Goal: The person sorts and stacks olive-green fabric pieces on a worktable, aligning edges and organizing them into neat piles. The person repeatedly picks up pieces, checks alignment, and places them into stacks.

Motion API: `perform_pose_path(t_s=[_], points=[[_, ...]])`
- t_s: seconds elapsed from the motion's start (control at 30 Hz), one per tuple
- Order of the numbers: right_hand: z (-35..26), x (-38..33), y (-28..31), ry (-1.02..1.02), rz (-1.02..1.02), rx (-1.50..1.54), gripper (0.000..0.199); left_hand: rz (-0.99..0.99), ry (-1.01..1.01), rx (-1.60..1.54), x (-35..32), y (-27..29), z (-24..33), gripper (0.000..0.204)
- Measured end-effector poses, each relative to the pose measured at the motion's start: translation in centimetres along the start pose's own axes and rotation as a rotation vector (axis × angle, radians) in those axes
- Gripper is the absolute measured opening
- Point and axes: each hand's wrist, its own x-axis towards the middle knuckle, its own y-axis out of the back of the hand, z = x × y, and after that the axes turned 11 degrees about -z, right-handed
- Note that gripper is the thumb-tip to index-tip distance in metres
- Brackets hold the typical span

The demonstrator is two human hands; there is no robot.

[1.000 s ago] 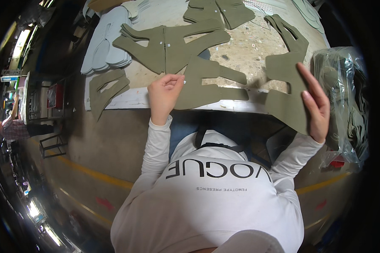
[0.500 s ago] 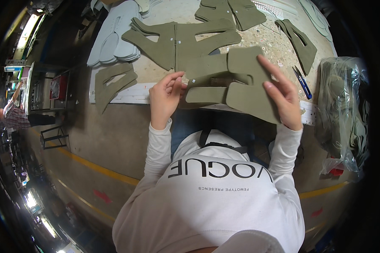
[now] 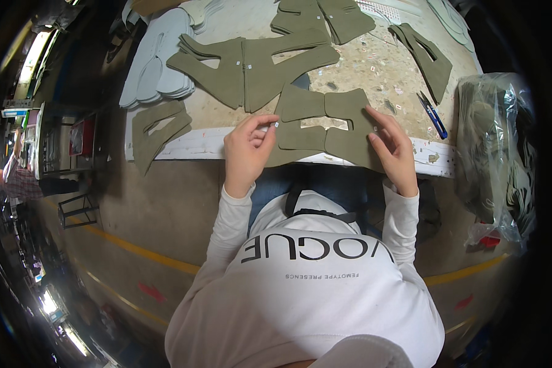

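Observation:
Two olive-green cut pieces, a left one and a right one, lie edge to edge at the table's front, framing a gap between their upper and lower arms. Their lower parts reach over the table edge. My left hand is closed, thumb and forefinger pinching the left piece's outer edge beside a small white label. On the right piece's outer side, the fingers of my right hand are spread, with forefinger and thumb tips touching its surface.
Stacked olive pieces lie beyond my hands, more at the back. Single-looking olive pieces lie left and right. Blue-handled thread snips rest near the right edge. Pale grey pieces are stacked left; a plastic-wrapped bundle stands right.
The right piece has come down and left from a raised, overlapping position, and now lies flat against the left piece. My right hand moved with it and its fingers opened wider.

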Motion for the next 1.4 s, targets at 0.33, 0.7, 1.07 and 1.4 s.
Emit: perform_pose_path(t_s=[0.33,0.7,1.07,1.4], points=[[-5.5,-3.0,11.2,0.147,0.212,-0.203,0.040,0.003,0.050,-0.030,-0.4,-1.3,1.1,0.021],[-6.1,1.9,-2.3,0.250,0.177,-0.697,0.045,-0.074,0.009,-0.034,-0.6,-1.2,3.1,0.022],[-6.8,3.4,-10.7,0.168,-0.029,-0.561,0.041,-0.049,-0.129,0.035,-0.4,-1.6,2.9,0.029],[-1.7,5.6,-2.3,0.244,0.330,-0.369,0.025,-0.230,-0.147,0.303,0.5,-0.8,2.6,0.038]])
